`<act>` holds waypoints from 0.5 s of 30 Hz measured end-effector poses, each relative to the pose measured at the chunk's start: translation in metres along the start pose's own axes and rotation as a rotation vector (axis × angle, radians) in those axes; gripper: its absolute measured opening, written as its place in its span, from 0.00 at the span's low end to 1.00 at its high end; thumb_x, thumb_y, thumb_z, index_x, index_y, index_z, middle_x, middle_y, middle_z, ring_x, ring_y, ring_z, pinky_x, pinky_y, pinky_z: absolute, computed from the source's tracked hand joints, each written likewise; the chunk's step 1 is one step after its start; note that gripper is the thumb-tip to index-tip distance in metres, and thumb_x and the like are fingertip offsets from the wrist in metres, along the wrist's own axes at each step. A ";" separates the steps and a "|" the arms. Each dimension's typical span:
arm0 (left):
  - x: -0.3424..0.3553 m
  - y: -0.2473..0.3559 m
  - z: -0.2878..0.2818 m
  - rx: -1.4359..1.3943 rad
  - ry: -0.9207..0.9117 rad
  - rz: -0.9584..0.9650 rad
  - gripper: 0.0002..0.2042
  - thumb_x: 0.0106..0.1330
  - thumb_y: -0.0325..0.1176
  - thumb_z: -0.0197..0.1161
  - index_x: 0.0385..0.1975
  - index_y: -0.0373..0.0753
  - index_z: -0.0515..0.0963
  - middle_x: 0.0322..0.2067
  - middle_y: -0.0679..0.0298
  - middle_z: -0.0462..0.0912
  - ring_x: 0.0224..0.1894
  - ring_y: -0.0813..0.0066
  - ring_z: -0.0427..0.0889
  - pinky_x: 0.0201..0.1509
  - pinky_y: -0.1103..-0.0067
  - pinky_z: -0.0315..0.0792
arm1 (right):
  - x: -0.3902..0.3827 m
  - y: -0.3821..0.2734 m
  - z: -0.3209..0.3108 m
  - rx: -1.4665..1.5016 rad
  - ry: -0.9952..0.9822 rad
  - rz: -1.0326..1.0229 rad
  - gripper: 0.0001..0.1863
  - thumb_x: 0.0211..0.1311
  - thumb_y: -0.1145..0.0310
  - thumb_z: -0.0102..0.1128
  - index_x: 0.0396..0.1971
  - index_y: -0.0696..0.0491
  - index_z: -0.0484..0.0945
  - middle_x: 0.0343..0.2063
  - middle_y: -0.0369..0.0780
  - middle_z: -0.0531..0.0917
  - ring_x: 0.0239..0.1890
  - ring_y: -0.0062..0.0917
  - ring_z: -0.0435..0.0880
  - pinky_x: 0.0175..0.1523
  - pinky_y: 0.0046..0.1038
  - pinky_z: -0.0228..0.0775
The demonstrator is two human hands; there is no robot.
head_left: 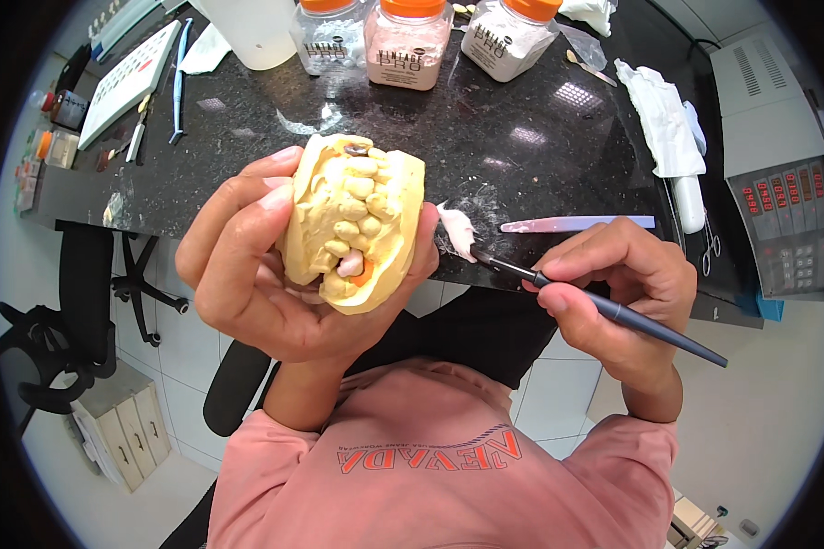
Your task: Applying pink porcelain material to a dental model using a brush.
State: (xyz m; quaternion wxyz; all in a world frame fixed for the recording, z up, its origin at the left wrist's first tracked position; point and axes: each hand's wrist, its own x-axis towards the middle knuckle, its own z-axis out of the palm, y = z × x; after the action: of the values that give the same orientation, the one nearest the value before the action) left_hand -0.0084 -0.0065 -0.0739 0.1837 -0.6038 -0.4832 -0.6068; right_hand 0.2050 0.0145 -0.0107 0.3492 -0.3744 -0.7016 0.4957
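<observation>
A yellow dental cast (328,213) is held upright in my left hand (247,261), with its row of teeth facing up toward me. One tooth near its lower end is pale pink (350,264), beside an orange patch. My right hand (632,302) is closed around a slim dark-blue brush (645,325), whose tip reaches a small mound of pale pink paste (454,227) on the bench. Just above that hand lies a flat, pink-stained spatula (595,221).
The black speckled bench (558,156) bears several orange-lidded powder jars (407,55), a translucent container (252,27), a white tray (130,82), a blue tool (180,78), tissue (650,119), scissors (710,247) and a machine with red displays (778,238). Black chairs (73,320) stand left.
</observation>
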 end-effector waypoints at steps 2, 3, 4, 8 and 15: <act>-0.001 -0.001 0.000 0.000 0.002 0.010 0.36 0.48 0.34 0.78 0.52 0.34 0.59 0.46 0.54 0.66 0.47 0.63 0.75 0.53 0.68 0.79 | -0.002 0.002 0.000 0.017 0.014 -0.023 0.09 0.48 0.80 0.71 0.30 0.62 0.80 0.27 0.40 0.85 0.29 0.16 0.84 0.34 0.16 0.76; -0.002 -0.002 0.000 -0.011 0.005 0.004 0.36 0.47 0.34 0.78 0.51 0.34 0.59 0.46 0.54 0.66 0.46 0.63 0.75 0.52 0.68 0.80 | -0.002 0.002 0.001 0.032 0.029 -0.044 0.11 0.47 0.80 0.73 0.31 0.62 0.81 0.28 0.41 0.85 0.29 0.17 0.85 0.34 0.17 0.76; -0.001 -0.002 -0.001 -0.020 0.008 -0.001 0.36 0.47 0.34 0.78 0.51 0.34 0.59 0.46 0.55 0.66 0.46 0.63 0.75 0.51 0.68 0.80 | -0.003 0.002 0.001 0.036 0.021 -0.055 0.11 0.47 0.80 0.73 0.31 0.62 0.81 0.28 0.41 0.85 0.29 0.17 0.85 0.34 0.17 0.76; 0.000 -0.002 -0.001 -0.038 0.008 0.007 0.36 0.47 0.34 0.78 0.52 0.35 0.59 0.47 0.54 0.65 0.46 0.62 0.75 0.49 0.70 0.80 | -0.007 0.001 -0.002 0.041 0.014 -0.361 0.18 0.40 0.76 0.79 0.33 0.62 0.82 0.25 0.46 0.85 0.25 0.26 0.86 0.29 0.19 0.76; -0.004 -0.002 -0.003 0.064 0.020 0.024 0.36 0.46 0.35 0.79 0.50 0.37 0.60 0.44 0.55 0.65 0.44 0.64 0.75 0.45 0.74 0.77 | -0.001 0.010 0.035 0.126 0.113 -0.599 0.16 0.42 0.81 0.74 0.34 0.62 0.79 0.23 0.46 0.82 0.20 0.24 0.81 0.24 0.21 0.73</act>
State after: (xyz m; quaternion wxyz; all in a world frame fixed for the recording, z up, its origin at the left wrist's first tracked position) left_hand -0.0108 -0.0101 -0.0777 0.2154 -0.5972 -0.4932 -0.5947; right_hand 0.1773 0.0011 -0.0298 0.5408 -0.1555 -0.7282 0.3914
